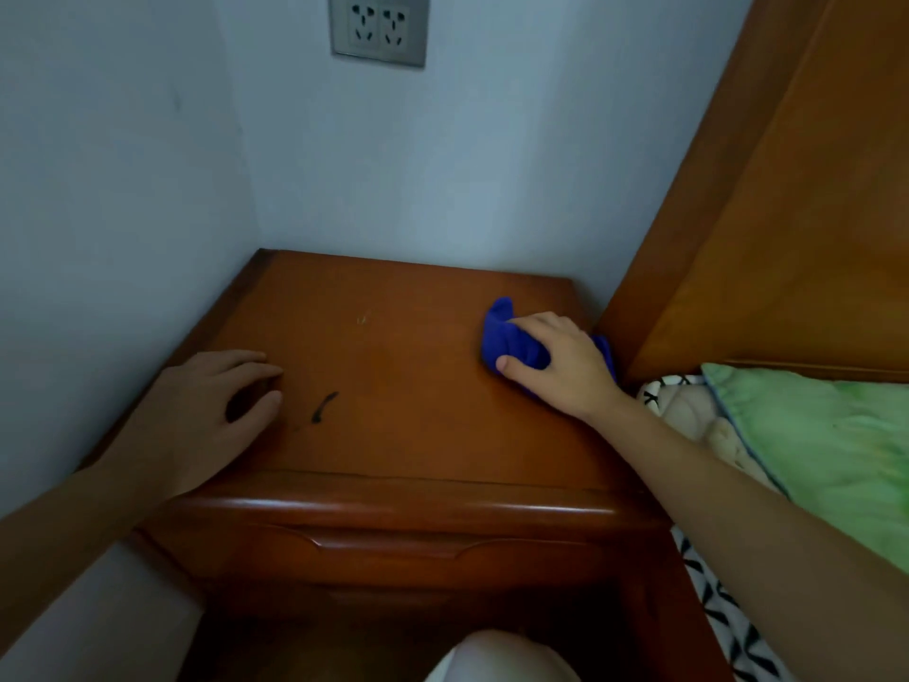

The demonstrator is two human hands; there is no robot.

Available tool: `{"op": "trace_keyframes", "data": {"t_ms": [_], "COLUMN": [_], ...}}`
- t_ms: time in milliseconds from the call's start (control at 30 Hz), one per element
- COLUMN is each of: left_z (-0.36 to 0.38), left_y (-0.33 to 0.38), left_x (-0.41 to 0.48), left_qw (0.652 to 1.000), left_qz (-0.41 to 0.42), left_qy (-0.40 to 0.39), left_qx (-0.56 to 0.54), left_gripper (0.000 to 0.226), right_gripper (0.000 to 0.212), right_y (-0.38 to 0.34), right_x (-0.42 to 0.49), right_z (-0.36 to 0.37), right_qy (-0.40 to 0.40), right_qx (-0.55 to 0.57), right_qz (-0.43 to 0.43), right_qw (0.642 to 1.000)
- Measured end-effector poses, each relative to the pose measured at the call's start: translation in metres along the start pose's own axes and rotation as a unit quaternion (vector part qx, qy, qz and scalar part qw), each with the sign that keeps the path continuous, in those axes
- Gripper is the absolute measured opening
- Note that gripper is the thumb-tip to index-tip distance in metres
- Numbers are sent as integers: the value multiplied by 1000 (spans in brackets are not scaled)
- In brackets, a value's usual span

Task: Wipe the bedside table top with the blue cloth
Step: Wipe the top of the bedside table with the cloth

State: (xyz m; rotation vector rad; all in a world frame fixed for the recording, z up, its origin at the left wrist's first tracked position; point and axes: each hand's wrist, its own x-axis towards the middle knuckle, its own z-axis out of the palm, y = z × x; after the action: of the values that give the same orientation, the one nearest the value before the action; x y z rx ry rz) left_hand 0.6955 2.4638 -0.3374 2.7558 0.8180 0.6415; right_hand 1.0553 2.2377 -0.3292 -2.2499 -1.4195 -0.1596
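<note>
Bedside table: a reddish-brown varnished wooden bedside table (393,386) stands in the corner, its back and left edges against the pale walls.
Cloth: the bunched blue cloth (506,337) lies on the table top near the far right corner. One rounded end sticks out toward the wall. A small strip shows past the wrist, and the rest is hidden under the palm.
Right hand: the right hand (560,366) lies on top of the blue cloth with its fingers curled over it and the thumb tucked against the near side. The fingertips cannot be seen past the fabric.
Left hand: the left hand (211,406) rests at the table's left side, holding nothing. Its fingers are loosely bent with the tips on the wood, and shadow fills the hollow under the palm.
Marks: a short dark curved smear (324,405) sits just beside the left thumb. A faint pale scratch (364,318) lies farther back. What either is made of cannot be told.
Drawer: the carved wooden drawer front (393,558) is dim, and below it is lost in shadow.
Wall: the grey double wall socket (378,28) is cut off by the top edge.
Bed: the orange-brown wooden headboard (787,214) runs out of frame at the right. Below it a green pillow (826,445) overlaps a black-and-white patterned sheet (728,627). Both are partly covered by the right forearm.
Bottom edge: a pale rounded shape (501,657) is cut off and cannot be identified.
</note>
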Motion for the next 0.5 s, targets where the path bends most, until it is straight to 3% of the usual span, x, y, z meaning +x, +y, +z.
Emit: {"op": "trace_keyframes", "data": {"t_ms": [300,500], "left_z": [-10,4], "left_y": [19,70], "left_x": [-8,-9], "left_qw": [997,996], "left_qz": [6,76], "left_qy": [-38,-44], "left_qx": [66,16], "left_gripper": [75,62], "right_gripper": [59,45], "right_y": [-47,-47], "right_x": [-71,-87], "right_z": [-15,-35], "right_qy": [16,10], "right_qx": [37,33], "right_qz": [-18,-115], "right_qw": [999,993]}}
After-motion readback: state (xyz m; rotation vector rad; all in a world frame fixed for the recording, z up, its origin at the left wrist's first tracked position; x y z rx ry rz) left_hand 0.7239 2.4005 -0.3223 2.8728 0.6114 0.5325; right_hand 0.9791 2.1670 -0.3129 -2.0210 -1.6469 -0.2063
